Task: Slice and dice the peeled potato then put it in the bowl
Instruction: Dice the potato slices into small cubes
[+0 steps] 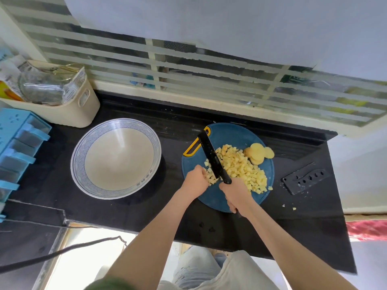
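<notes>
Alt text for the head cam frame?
A person's right hand grips a black knife over diced potato on a round blue cutting board, the left hand resting against the cubes. A few uncut slices lie on the board; the bowl to its left is empty.

Handle of the knife (211,155): hidden inside the right hand (235,194), at the near edge of the cutting board (234,135).
Fingertips of the left hand (195,181): buried among potato dice (240,166) on the board.
Rim lettering of the bowl (117,159), left of the board: too small to read.
Contents of the basket (69,114), far left and back of the board: blurred.
Frame edge cuts the blue drawer unit (18,141), far left of the board.
</notes>
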`<state>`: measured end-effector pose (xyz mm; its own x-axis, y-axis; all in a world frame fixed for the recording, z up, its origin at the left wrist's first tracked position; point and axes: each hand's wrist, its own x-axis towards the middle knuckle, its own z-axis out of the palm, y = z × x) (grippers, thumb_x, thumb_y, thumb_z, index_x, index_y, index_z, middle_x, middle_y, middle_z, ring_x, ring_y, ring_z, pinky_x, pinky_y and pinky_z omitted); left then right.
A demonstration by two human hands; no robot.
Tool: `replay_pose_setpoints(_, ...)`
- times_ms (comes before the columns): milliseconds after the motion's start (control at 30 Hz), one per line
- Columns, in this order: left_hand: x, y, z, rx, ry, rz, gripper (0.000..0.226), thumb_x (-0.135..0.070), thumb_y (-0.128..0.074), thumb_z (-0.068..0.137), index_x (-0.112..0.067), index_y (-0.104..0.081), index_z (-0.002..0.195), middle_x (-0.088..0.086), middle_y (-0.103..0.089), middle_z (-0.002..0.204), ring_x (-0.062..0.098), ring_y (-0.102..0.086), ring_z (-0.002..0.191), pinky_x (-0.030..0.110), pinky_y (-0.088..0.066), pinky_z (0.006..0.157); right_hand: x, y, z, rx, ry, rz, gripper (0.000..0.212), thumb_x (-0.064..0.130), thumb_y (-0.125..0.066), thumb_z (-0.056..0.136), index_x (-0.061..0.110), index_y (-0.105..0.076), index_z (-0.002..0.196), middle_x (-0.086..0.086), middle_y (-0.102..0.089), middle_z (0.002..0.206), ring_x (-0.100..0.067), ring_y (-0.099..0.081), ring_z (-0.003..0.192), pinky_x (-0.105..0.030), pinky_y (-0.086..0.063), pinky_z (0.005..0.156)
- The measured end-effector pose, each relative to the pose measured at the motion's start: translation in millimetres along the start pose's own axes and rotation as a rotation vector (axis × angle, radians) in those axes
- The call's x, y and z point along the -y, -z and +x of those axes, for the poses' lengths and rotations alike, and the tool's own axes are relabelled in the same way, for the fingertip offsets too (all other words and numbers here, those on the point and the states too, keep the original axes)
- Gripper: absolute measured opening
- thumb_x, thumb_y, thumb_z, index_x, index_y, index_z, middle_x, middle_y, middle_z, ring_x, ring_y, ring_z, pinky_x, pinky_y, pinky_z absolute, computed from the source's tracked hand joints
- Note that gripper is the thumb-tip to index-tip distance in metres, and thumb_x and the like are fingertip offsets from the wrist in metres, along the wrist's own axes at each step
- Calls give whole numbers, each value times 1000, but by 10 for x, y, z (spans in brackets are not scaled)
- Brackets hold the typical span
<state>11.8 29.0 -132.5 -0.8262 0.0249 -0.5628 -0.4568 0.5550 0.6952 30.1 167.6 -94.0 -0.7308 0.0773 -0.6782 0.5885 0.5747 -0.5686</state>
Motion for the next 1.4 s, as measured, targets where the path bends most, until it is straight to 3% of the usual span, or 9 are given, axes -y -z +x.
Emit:
replay_pose_setpoints(167,-214,106,-22,-149,-216,104,21,-6,-41,96,-12,-53,112,7,-61,97,16,-56,79,27,-45,67,15,322,-90,46,-62,208,28,13,-49,91,12,-36,66,-3,-31,40,-17,-26,29,-21,-29,38)
replay_pose_setpoints(300,-432,93,-41,-129,-496,238,36,0,-40,95,-14,-52,126,4,-54,122,16,-52,112,34,-45,95,1,483,-137,123,-52,289,38,12,-50,91,12,-33,56,-4,-31,40,-17,-26,30,-22,-28,40)
replay_pose_setpoints(600,-506,29,17,-12,-455,607,43,1,-38,93,-16,-56,129,3,-47,135,23,-43,122,38,-40,99,-96,735,-102,94,-12,318,30,11,-49,90,11,-36,63,-4,-34,41,-17,-28,29,-21,-31,36)
replay_pose_setpoints(700,-575,27,-11,-164,-472,532,45,3,-41,90,-12,-51,132,7,-48,131,24,-44,120,34,-41,97,-108,788,-41,-31,60,15,19,14,-46,91,10,-43,73,-5,-43,49,-18,-40,36,-23,-35,39)
replay_pose_setpoints(867,-746,76,-152,-548,-776,403,31,-1,-45,83,-10,-62,107,5,-62,103,23,-55,89,36,-44,76,-257,926,7,-279,293,-748,16,28,-41,95,15,-48,88,1,-54,75,-19,-58,68,-28,-42,56)
replay_pose_setpoints(967,-843,85,-117,-401,-788,450,38,6,-42,78,-14,-65,102,3,-61,104,22,-53,93,37,-39,81,-352,1025,15,-310,449,-1075,18,31,-37,100,17,-46,108,4,-51,77,-17,-60,69,-29,-45,60)
replay_pose_setpoints(1133,-993,144,-86,19,-556,646,44,10,-40,83,-20,-65,102,1,-59,110,18,-52,106,37,-39,96,-445,1092,-12,-328,573,-1227,17,30,-46,99,16,-47,107,0,-62,85,-17,-63,69,-26,-36,53)
replay_pose_setpoints(1233,-1027,102,-57,94,-431,629,44,8,-41,86,-17,-62,116,5,-56,121,22,-54,111,36,-46,96,-458,1127,-37,-365,592,-1237,20,31,-61,91,15,-54,100,1,-61,72,-15,-60,56,-25,-30,47)
replay_pose_setpoints(1400,-1011,-21,-6,113,-386,632,58,7,-40,90,-19,-44,141,7,-44,144,24,-45,129,36,-40,106,-577,1138,-6,-335,560,-1250,15,29,-43,100,16,-45,109,0,-60,88,-16,-63,71,-26,-46,59)
